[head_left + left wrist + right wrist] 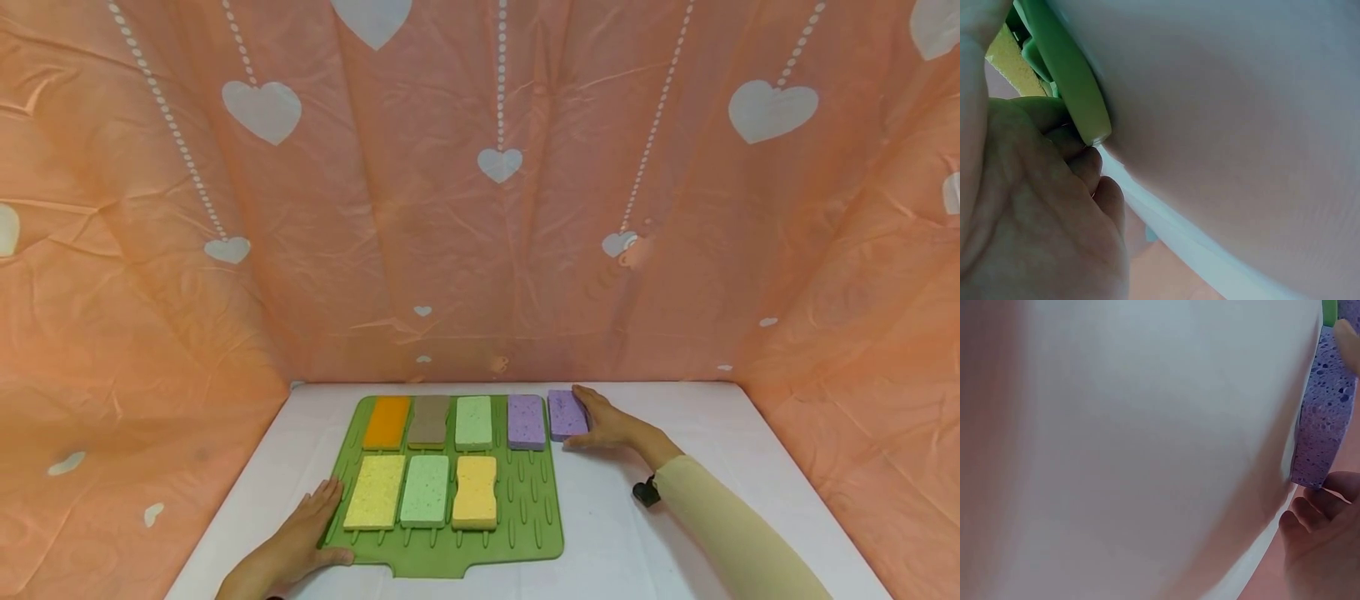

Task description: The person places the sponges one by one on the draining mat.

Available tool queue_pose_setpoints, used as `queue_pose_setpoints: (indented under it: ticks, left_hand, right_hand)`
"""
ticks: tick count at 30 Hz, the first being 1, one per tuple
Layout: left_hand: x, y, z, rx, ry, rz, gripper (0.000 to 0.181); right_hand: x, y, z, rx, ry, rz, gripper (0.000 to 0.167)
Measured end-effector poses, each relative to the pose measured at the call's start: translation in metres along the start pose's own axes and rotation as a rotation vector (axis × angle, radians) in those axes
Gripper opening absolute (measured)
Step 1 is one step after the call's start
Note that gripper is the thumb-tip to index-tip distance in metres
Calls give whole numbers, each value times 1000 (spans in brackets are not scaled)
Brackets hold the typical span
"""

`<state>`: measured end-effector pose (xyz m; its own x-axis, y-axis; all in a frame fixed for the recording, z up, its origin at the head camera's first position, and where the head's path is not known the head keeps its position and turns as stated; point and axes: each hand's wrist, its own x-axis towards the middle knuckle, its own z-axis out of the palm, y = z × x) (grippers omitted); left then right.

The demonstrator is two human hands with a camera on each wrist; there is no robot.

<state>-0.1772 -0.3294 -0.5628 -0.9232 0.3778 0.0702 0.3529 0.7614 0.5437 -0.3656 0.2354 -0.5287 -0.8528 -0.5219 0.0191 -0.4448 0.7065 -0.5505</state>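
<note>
My right hand (611, 423) grips a purple sponge (567, 415) at the mat's right edge, thumb at its near end and fingers at its far end. In the right wrist view this porous purple sponge (1325, 406) lies at the table surface. My left hand (303, 529) rests at the left edge of a green ribbed mat (431, 562), fingers extended along it and thumb near the corner. The left wrist view shows the fingertips touching the mat's rim (1082, 103). Another purple sponge (527, 421) lies on the mat beside the held one.
On the mat's back row lie an orange sponge (387, 422), a grey-brown sponge (428, 421) and a mint sponge (473, 422). In front are a yellow sponge (375, 492), a green sponge (425, 490) and a notched light-orange sponge (475, 492). A peach curtain (510, 275) encloses the white table (622, 533).
</note>
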Motion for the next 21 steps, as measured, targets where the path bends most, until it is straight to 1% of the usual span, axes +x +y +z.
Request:
queue_pose_setpoints:
  ticks: [2, 3, 6, 11, 12, 15, 18, 19, 21]
  left_hand:
    - [0, 0, 0, -3, 4, 0, 118]
    - [0, 1, -1, -1, 2, 10, 118]
    - [0, 3, -2, -16, 2, -1, 118]
    - [1, 4, -3, -27, -23, -36, 120]
    - [2, 7, -5, -37, -37, -53, 121]
    - [3, 6, -5, -33, -51, -68, 122]
    - [4, 5, -6, -35, -55, -66, 122]
    - [4, 1, -4, -23, -44, -52, 122]
    - [3, -2, -3, -18, -36, -38, 122]
  right_hand:
    - [0, 0, 0, -1, 2, -2, 119]
    - [0, 0, 1, -3, 5, -2, 118]
    - [0, 0, 1, -13, 17, -4, 116]
    - [0, 1, 1, -20, 37, 7, 116]
    - [0, 2, 2, -20, 42, 10, 116]
    - [-2, 2, 3, -11, 57, 25, 118]
    - [-3, 1, 3, 0, 74, 46, 121]
    - [-4, 0, 3, -2, 80, 47, 121]
    - [-5, -1, 2, 0, 86, 60, 123]
